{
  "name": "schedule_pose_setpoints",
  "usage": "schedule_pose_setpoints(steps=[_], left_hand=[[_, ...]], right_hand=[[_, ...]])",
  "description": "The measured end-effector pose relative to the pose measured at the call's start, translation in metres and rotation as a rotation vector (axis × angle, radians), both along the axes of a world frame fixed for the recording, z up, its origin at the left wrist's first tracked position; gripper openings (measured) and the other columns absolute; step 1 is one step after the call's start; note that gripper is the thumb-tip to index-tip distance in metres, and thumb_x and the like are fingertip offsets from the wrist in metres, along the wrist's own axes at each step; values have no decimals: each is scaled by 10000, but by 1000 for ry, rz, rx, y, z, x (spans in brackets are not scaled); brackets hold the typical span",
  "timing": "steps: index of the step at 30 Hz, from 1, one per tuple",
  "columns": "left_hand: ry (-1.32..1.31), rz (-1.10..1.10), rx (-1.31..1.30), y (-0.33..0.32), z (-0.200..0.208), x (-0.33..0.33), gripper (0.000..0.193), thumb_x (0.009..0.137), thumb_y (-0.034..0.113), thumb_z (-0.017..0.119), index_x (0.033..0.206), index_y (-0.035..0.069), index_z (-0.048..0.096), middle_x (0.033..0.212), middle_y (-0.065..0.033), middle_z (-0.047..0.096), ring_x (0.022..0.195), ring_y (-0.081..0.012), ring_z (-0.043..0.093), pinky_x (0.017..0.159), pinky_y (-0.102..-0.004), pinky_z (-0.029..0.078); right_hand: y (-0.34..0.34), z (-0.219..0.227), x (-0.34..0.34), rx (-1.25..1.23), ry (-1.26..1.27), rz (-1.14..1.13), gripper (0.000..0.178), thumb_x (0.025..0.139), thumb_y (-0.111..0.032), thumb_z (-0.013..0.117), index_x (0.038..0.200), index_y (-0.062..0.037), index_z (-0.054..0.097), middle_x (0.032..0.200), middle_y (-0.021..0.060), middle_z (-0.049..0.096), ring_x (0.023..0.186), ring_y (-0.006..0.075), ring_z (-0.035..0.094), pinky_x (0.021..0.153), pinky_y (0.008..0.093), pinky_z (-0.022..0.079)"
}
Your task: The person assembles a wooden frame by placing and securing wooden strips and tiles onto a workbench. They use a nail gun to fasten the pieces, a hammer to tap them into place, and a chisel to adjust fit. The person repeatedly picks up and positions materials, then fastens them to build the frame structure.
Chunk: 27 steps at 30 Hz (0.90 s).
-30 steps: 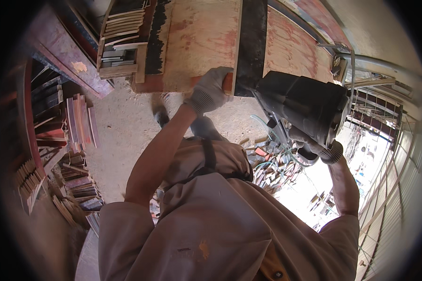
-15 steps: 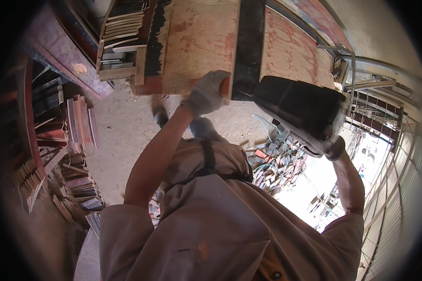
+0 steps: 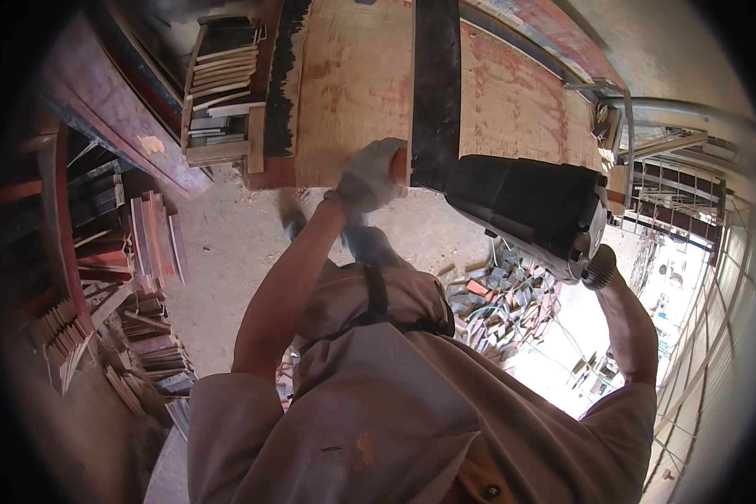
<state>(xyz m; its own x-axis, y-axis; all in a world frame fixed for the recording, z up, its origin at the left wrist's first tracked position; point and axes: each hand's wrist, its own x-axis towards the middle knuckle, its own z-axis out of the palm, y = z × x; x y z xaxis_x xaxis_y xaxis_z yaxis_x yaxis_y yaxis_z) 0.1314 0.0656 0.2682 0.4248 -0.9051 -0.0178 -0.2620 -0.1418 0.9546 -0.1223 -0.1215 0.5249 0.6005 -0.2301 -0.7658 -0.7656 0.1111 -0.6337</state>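
A wide wooden panel, pale with reddish stains, lies in front of me, and a black strip runs along it. My left hand, in a grey glove, closes around a small reddish wood piece at the panel's near edge, just left of the strip. My right hand, gloved too, is mostly hidden under a bulky black and grey power tool and closed on it. The tool's left end is beside the strip's near end; I cannot tell whether they touch.
Stacked wood strips stand in a wooden frame at the far left. More boards are piled along the left side. Small offcuts and thin green cord lie on the floor between me and the bright opening at right. A corrugated wall closes the right.
The power tool in my right hand has moved slightly left and nearer. The panel's right part and black strip sit slightly further left in view. My left hand keeps its hold on the wood piece.
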Motion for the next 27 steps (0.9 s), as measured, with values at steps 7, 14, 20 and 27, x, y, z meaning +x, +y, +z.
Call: schedule_pose_setpoints(steps=[7,14,20,27], left_hand=[[-203,-48,-73,14,-13,12,744,805,115,749,1511,87,516,1442,-221,594,1326,-411,578,1139,-451,469],[157,307,-28,-63,25,118,713,943,346,745,1515,3,492,1409,-240,641,1305,-372,641,1105,-458,503],[-207,631,309,-245,111,209,735,1030,570,535,1422,-52,542,1268,-294,713,1208,-466,685,1010,-522,553],[-48,790,514,-337,134,257,714,1061,594,456,1216,-54,710,1201,-330,720,1155,-467,707,968,-538,568]], right_hand=[[-2,7,0,-112,-34,-35,213,960,-226,693,830,-65,641,699,30,586,633,158,611,599,305,508],[-66,6,56,-160,-83,-112,235,950,-226,689,783,-65,648,671,36,589,624,168,631,595,315,517],[-161,13,164,-130,-214,-268,127,914,-157,738,835,-77,679,651,-6,536,538,137,550,521,296,464],[-248,31,281,-164,-263,-193,132,895,-111,751,800,-113,658,634,-29,518,493,88,489,458,269,422]])
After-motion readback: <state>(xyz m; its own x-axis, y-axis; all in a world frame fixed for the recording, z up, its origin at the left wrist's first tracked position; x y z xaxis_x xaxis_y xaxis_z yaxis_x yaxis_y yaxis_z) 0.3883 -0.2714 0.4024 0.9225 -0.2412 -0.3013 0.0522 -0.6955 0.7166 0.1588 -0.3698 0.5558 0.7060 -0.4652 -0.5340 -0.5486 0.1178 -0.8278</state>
